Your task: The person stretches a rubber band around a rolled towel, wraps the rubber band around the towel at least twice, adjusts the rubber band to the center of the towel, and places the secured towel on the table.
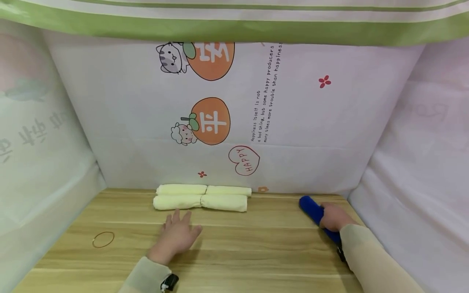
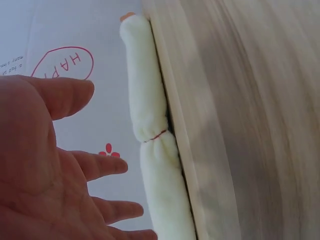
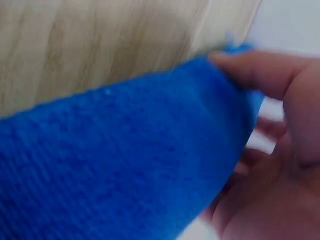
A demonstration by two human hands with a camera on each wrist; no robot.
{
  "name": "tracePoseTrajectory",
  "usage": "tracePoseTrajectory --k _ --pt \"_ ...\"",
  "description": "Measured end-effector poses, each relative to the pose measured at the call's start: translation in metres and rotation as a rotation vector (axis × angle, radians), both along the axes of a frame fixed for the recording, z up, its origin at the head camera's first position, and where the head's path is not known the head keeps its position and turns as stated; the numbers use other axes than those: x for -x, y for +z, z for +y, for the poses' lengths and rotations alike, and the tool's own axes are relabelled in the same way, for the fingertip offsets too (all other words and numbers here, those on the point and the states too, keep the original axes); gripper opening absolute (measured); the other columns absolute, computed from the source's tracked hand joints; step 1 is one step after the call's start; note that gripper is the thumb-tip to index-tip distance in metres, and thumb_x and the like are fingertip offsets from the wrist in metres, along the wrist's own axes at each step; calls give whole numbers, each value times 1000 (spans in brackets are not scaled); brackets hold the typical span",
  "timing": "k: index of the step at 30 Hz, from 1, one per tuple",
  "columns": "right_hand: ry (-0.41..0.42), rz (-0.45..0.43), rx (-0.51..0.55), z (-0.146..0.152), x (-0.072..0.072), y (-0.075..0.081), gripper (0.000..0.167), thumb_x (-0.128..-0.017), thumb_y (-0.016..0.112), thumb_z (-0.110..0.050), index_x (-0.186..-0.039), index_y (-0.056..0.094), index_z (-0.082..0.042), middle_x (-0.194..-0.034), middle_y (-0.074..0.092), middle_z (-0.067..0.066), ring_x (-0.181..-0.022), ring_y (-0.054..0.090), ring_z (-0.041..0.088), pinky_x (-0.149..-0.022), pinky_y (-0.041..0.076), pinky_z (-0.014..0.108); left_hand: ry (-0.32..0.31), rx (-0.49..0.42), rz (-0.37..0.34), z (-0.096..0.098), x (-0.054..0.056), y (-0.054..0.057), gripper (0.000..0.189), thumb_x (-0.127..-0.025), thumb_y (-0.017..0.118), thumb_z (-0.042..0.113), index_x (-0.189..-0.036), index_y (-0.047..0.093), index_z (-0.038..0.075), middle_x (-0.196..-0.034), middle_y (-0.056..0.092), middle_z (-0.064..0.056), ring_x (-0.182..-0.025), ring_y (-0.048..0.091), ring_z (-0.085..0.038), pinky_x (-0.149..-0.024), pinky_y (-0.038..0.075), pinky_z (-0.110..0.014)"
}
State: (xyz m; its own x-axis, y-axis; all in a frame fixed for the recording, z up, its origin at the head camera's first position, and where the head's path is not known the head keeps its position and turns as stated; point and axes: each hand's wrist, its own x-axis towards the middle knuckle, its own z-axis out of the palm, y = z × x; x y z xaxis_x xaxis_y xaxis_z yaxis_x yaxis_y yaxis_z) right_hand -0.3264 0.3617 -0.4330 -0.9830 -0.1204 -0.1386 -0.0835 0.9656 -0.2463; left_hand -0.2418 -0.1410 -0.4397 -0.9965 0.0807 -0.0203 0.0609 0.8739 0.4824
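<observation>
Two pale yellow rolled towels lie side by side along the table's back edge, each cinched at its middle by a thin band. The front towel [image 1: 223,203] partly covers the back towel [image 1: 229,190]. My left hand [image 1: 177,237] is just in front of them, palm down with fingers spread and nothing held; its thumb and fingers [image 2: 112,209] stretch towards a yellow roll in the left wrist view. On the right, my right hand [image 1: 335,217] grips a rolled blue towel [image 1: 311,208]. The thumb lies over the blue cloth [image 3: 135,155] in the right wrist view, with other fingers partly hidden behind it.
A thin reddish elastic band [image 1: 104,232] lies on the wooden table [image 1: 264,248] at the left. White printed sheeting [image 1: 300,122] rises behind the table and on both sides, and a green-striped edge [image 1: 234,30] hangs across the top.
</observation>
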Motion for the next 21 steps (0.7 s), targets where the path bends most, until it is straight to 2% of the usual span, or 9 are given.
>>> tracePoseTrajectory --k 5,8,12,21 --pt "83 20 5 -11 -2 -1 58 -74 66 6 -130 53 8 -118 62 25 -102 60 37 -82 49 51 -23 -31 -14 2 -2 2 75 -101 49 52 -153 34 0 -156 12 -35 -138 10 -61 -107 9 -74" --pt "126 41 -9 -20 -7 -2 53 -72 65 9 -124 58 1 -111 65 19 -99 62 34 -82 51 51 -34 -29 -13 4 -4 4 73 -101 50 50 -152 36 0 -156 15 -35 -138 12 -60 -107 11 -73" --pt "181 -3 30 -39 -19 -2 53 -69 65 12 -117 59 -9 -104 65 11 -91 62 27 -78 51 48 -56 -34 -11 9 -7 8 72 -101 51 50 -151 38 1 -154 20 -35 -139 16 -58 -108 14 -72" --pt "168 -40 67 -89 -47 -4 46 -80 78 -4 -122 60 -8 -115 66 12 -105 62 34 -89 49 56 -93 -45 20 17 -12 11 69 -100 55 47 -149 42 1 -152 27 -34 -138 21 -56 -108 18 -70"
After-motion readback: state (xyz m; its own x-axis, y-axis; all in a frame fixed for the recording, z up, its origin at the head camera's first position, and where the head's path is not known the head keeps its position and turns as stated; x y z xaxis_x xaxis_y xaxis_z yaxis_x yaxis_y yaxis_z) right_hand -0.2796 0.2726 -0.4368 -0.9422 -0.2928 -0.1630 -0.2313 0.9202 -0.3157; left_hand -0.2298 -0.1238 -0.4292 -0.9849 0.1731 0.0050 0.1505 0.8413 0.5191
